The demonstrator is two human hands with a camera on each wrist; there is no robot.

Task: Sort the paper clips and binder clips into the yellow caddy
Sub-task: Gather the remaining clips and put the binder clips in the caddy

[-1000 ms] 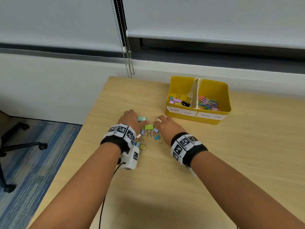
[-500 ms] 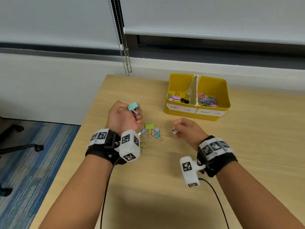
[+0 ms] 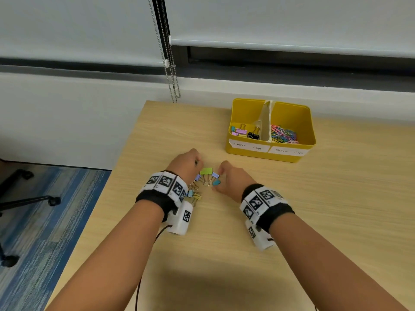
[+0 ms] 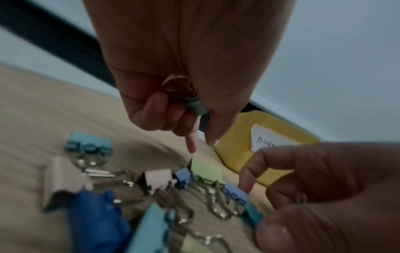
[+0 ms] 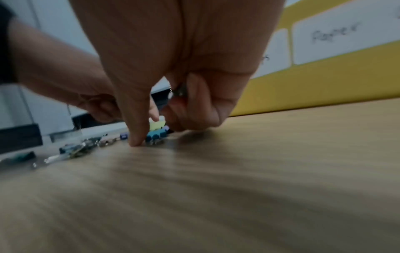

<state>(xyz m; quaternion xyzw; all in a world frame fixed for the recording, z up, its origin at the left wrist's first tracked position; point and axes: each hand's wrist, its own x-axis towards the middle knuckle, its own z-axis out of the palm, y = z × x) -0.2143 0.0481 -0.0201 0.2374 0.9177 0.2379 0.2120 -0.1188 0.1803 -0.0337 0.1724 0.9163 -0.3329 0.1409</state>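
I have both grips low over the pile of binder clips (image 3: 205, 179) on the wood-grain bench (image 3: 336, 209). My left grip (image 3: 187, 163) is curled tight on a teal clip (image 4: 198, 107), its wire loops tucked into the palm. My right grip (image 3: 232, 179) pinches at a teal clip (image 3: 216, 182) beside it. The glossy yellow caddy (image 3: 269, 153) sits beyond my right grip

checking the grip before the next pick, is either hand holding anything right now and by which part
Left hand holds a teal binder clip curled in its fingers, wire handles against the palm. Right hand has something metallic tucked in its fingers; what it is cannot be told.
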